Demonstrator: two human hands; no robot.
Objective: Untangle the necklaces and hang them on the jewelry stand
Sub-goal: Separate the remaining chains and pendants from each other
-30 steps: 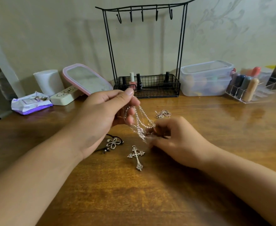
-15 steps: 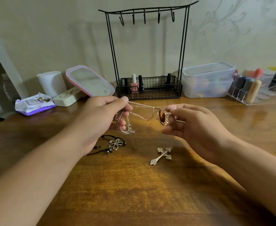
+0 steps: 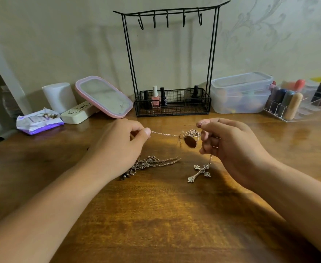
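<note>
Wooden table (image 3: 165, 215), bare jewelry stand (image 3: 172, 59) behind; left hand (image 3: 118, 149) pinching taut chain (image 3: 165, 133), right hand (image 3: 229, 147) pinching knot by oval pendant (image 3: 190, 141); best teased apart gently, never yanked.

Both forearms reach forward, the left hand (image 3: 116, 147) and right hand (image 3: 229, 147) raised apart, fingers curled, each pinching.

Five hooks (image 3: 167, 20) on stand; four polish bottles (image 3: 155, 96); two pendants: cross (image 3: 200, 172), oval (image 3: 190, 141).
</note>
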